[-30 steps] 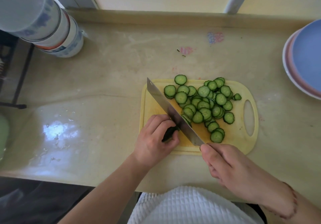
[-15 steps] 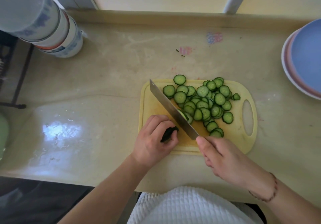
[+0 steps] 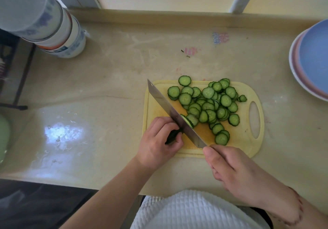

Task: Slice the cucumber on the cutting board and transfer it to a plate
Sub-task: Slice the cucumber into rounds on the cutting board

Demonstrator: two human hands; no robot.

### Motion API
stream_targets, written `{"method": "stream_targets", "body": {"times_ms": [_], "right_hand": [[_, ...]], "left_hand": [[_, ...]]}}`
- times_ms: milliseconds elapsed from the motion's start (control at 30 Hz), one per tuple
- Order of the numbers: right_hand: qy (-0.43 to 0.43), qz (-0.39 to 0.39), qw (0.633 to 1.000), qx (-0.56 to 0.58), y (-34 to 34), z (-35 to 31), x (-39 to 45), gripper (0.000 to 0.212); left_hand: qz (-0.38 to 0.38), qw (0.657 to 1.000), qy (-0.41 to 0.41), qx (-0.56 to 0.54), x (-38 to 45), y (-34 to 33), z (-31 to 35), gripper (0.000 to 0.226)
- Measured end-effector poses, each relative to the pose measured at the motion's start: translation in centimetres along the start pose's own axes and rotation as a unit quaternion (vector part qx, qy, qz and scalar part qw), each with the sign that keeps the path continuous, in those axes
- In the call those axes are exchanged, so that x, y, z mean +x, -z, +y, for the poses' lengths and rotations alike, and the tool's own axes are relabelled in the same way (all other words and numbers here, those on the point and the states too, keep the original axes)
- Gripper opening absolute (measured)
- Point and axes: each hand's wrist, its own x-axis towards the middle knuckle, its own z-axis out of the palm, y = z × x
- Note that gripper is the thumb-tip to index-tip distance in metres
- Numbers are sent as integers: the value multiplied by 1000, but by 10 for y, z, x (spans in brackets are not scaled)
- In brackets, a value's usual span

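My left hand [image 3: 159, 144] curls round the cucumber stub [image 3: 171, 136] at the cutting board's [image 3: 245, 145] near-left edge; my right hand [image 3: 230, 168] grips the knife [image 3: 174, 117], blade against my knuckles. Slices [image 3: 209, 104] crowd the board's middle; plates [image 3: 312, 60] sit far right.

Both forearms are showing bare, no sleeves reaching into view. Left hand [image 3: 158, 145] is wearing no ring and no band. Right hand [image 3: 236, 168] is wearing a thin reddish beaded bracelet [image 3: 298, 205] at the wrist. A white waffle-textured garment [image 3: 193, 211] is covering the torso at the bottom edge; something dark is showing beside it.
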Motion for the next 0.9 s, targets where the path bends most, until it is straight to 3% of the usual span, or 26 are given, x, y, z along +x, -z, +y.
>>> {"method": "stream_targets", "body": {"times_ms": [267,567,900], "right_hand": [[2,9,998,-68,-11,2,31,56],[-34,13,999,12,7,4,34,53],[-3,-13,999,35,3,-1,5,56]], "left_hand": [[-3,1000,-6,8,0,0,0,8],[4,1000,10,-1,-1,1,0,7],[18,1000,13,-10,-1,0,0,11]]}}
